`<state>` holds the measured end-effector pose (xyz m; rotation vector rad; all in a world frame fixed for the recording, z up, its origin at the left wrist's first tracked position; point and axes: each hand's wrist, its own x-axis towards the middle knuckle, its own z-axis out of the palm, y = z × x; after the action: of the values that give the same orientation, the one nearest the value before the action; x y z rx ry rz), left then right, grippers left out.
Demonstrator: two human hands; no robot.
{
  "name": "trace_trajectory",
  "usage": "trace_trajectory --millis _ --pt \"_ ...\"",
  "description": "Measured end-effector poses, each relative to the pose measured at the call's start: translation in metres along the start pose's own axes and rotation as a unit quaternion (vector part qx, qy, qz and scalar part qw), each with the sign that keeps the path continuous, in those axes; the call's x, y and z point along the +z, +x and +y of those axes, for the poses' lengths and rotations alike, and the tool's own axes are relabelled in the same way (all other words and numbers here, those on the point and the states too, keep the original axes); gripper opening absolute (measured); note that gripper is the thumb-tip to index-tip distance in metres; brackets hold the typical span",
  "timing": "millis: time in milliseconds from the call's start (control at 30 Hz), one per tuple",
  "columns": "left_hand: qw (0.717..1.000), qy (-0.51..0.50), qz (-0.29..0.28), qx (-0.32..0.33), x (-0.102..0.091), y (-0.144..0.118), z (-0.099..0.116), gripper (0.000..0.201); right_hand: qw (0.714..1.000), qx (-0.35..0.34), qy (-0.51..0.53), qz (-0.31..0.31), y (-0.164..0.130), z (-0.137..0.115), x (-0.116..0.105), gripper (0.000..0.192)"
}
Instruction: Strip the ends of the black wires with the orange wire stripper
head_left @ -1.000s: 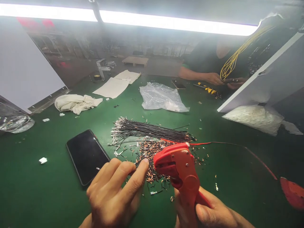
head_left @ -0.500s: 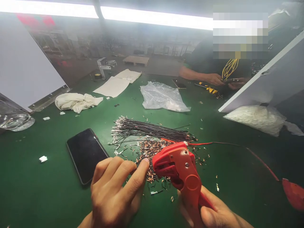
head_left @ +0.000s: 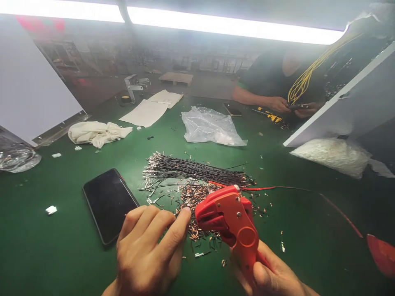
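Note:
My right hand (head_left: 274, 271) is wrapped round the handles of a red wire stripper (head_left: 242, 230), whose jaw end points left. Just left of those jaws, my left hand (head_left: 151, 250) is closed, fingers curled and thumb hidden; whatever it pinches cannot be made out. Beneath and beyond the stripper lies a heap of short copper and black wire scraps (head_left: 196, 195). A bundle of black wires (head_left: 197, 169) with metal terminals at its left end rests behind the heap. One loose terminal (head_left: 202, 254) lies between my hands.
A phone (head_left: 108, 205) lies left of my left hand. Farther back are a white cloth (head_left: 98, 133), paper sheets (head_left: 151, 109) and a clear plastic bag (head_left: 212, 125). A red wire (head_left: 262, 188) runs rightward. Across the table, a person's hands (head_left: 279, 103) hold yellow wires (head_left: 299, 88).
The view has shifted slightly. The stripper and my right hand sit a little farther left and lower in the picture. Both hands keep nearly the same pose, with the stripper still held.

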<state>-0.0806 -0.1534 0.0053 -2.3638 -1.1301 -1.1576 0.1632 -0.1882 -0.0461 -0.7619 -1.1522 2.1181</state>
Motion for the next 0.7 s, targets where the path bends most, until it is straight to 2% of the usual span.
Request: trace_trajectory --millis 133,267,467,600,700 --pt "0.999 -0.048 0.005 -0.020 0.004 0.000 0.000 0.022 0.999 0.010 0.033 0.000 0.001 0.010 -0.004 0.060" --pt "0.995 -0.090 -0.007 -0.046 0.008 -0.001 0.001 0.026 0.999 0.005 0.042 -0.007 0.002 0.008 -0.005 0.059" --pt "0.995 -0.083 0.008 -0.050 0.007 -0.001 0.003 0.024 0.994 0.019 0.091 -0.065 0.004 -0.003 0.003 0.059" --pt "0.997 -0.063 0.001 -0.053 0.004 0.001 0.004 0.020 0.986 0.024 0.158 -0.051 0.003 0.002 0.004 0.061" --pt "0.998 -0.046 -0.003 -0.046 0.003 0.001 0.003 0.021 0.985 0.028 0.166 -0.033 0.000 0.002 0.001 0.058"
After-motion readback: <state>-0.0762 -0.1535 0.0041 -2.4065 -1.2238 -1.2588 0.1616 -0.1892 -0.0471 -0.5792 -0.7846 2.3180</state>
